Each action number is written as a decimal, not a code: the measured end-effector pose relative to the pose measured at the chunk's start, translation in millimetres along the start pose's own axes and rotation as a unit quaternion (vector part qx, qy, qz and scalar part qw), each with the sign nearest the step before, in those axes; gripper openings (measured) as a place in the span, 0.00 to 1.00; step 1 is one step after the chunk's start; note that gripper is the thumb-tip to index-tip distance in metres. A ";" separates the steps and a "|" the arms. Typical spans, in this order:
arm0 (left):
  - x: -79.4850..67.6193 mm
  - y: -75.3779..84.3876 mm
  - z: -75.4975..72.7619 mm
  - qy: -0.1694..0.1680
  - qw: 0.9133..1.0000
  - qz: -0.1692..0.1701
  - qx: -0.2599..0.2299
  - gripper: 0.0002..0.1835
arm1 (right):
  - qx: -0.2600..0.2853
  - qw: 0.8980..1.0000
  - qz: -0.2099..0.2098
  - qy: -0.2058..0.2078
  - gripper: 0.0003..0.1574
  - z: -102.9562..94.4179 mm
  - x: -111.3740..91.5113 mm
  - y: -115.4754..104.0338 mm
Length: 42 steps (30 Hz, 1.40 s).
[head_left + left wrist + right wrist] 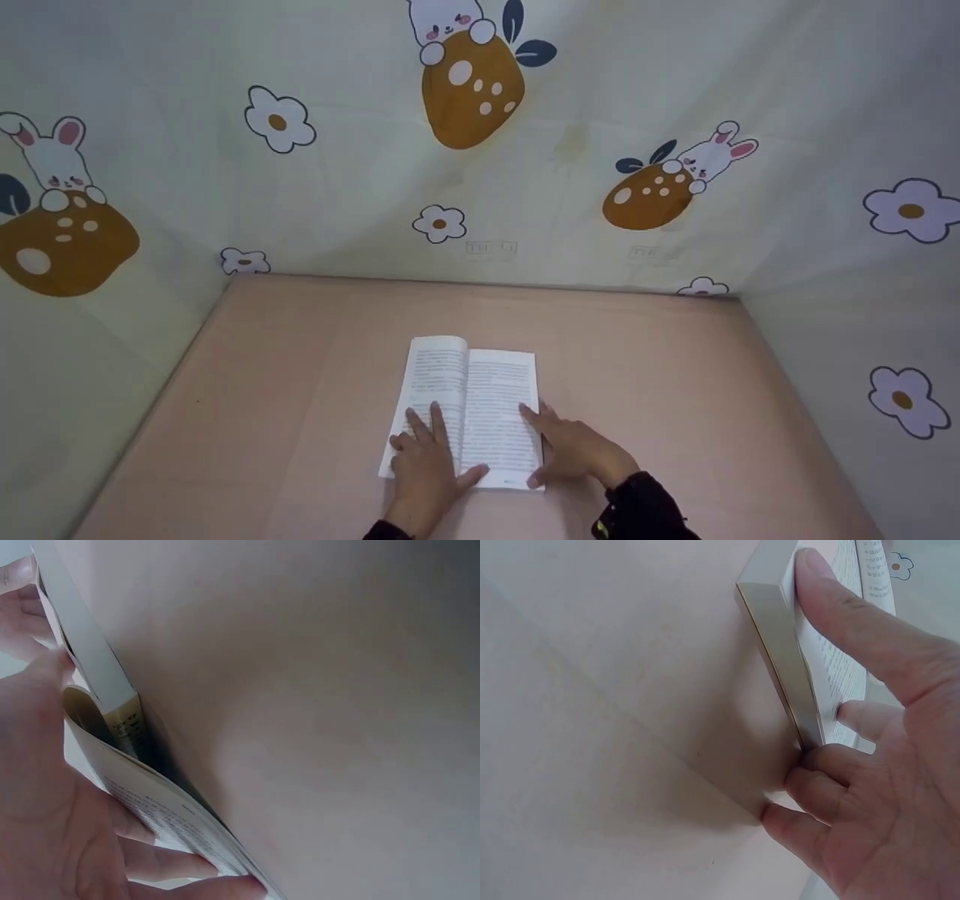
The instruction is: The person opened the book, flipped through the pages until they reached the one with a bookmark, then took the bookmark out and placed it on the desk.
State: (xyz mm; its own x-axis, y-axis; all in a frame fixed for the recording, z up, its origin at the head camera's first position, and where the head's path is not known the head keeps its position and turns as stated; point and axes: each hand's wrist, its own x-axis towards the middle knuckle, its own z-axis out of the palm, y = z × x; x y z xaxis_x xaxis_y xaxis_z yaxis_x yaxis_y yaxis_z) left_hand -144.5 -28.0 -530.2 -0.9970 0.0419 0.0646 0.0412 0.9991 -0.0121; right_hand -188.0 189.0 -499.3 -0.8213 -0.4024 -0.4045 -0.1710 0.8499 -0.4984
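Book pages (499,420) look matt paper from here, tabletop (675,375) smooth and matt, wall covering (345,187) lightly creased, cloth or plastic unclear, sleeve (649,510) cloth.

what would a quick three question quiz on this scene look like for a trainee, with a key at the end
1. True or false: the book on the pinkish tabletop is closed.

2. Multiple choice: which hand has its fingers across the left page?
A) the right hand
B) the left hand
C) neither hand

3. Short answer: judging by the wrist views, which side of the book has the thicker stack of pages?

Key:
1. False; it lies open.
2. B
3. The right side, next to the right hand.
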 end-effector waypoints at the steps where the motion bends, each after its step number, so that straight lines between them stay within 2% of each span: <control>1: -0.3 0.1 1.0 0.000 1.000 0.000 0.003 0.63 | 0.003 1.000 0.003 -0.003 0.66 -0.2 -0.2 -0.1; 7: -1.5 0.0 3.0 0.005 1.000 0.004 0.030 0.63 | 0.014 1.000 0.009 -0.010 0.66 -0.7 -0.2 -1.6; 15: -1.6 -0.6 0.4 -0.006 0.999 0.015 0.033 0.60 | 0.013 1.000 0.010 -0.009 0.67 0.6 -1.1 -1.8; 23: -2.2 -2.5 0.0 0.010 0.999 0.030 -0.008 0.58 | 0.008 1.000 0.009 -0.011 0.67 -1.1 -1.2 -1.2; 29: -3.0 -2.7 1.0 0.038 0.999 0.037 -0.010 0.56 | 0.009 1.000 0.006 -0.009 0.66 -2.5 -2.6 -0.8; 38: -1.9 -1.1 1.3 0.024 0.999 0.033 -0.012 0.53 | 0.010 1.000 0.014 -0.009 0.66 -1.4 2.0 0.7; 42: -2.4 0.7 1.8 0.026 0.999 0.036 -0.003 0.48 | 0.006 1.000 0.019 -0.010 0.65 -1.7 1.8 0.1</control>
State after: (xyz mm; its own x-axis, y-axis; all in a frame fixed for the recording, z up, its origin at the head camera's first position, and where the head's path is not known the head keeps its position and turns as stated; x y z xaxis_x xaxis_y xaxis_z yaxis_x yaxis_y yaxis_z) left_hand -142.2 -27.4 -532.2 -0.9868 0.1135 0.1155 0.1129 0.9935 -0.0116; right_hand -190.5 188.8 -498.8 -0.8157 -0.3765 -0.4392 -0.1331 0.8610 -0.4908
